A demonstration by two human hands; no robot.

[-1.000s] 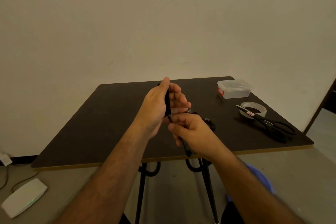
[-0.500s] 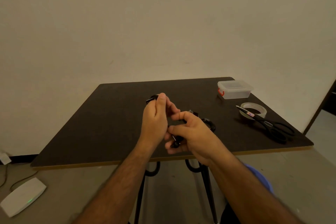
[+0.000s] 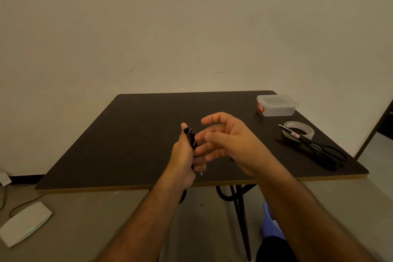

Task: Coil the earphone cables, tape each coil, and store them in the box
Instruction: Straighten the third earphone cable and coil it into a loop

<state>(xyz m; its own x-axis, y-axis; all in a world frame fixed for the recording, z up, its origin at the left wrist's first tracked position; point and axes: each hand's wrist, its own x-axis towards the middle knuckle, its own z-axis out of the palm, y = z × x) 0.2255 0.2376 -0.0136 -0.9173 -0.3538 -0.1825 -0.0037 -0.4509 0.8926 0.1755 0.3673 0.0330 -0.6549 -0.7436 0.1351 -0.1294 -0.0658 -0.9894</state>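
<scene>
My fingers on the left hand (image 3: 184, 155) are curled round the earphone cable (image 3: 191, 137), the thumb pressing the black bundle against them, with one dark end poking up past the thumb tip and a small metal plug tip showing just below my fist. The fingers of my right hand (image 3: 229, 140) are spread and loosely bent, holding nothing, hovering just beside the bundle. Both hands are above the table (image 3: 127, 134), near the middle of its front edge.

I judge the coil is wound, or nearly so, and needs tape next. The risk is that it springs loose: my left hand alone holds the loops, and if I slacken that grip while reaching, the turns will slide apart and I must wind again. The tape roll (image 3: 298, 131) lies near the right edge, well apart from my hands, and the scissors (image 3: 319, 149) rest across it with the blades on the roll, so one free hand must shift the scissors, find the tape end and cut, which is awkward single-handed. The box (image 3: 276, 105) at the far right corner has its lid on, so it must be opened before anything goes in.

Counting: one cable bundle that I can see in hand, though my right hand may hide another on the table; one tape roll, one pair of scissors, one box.
</scene>
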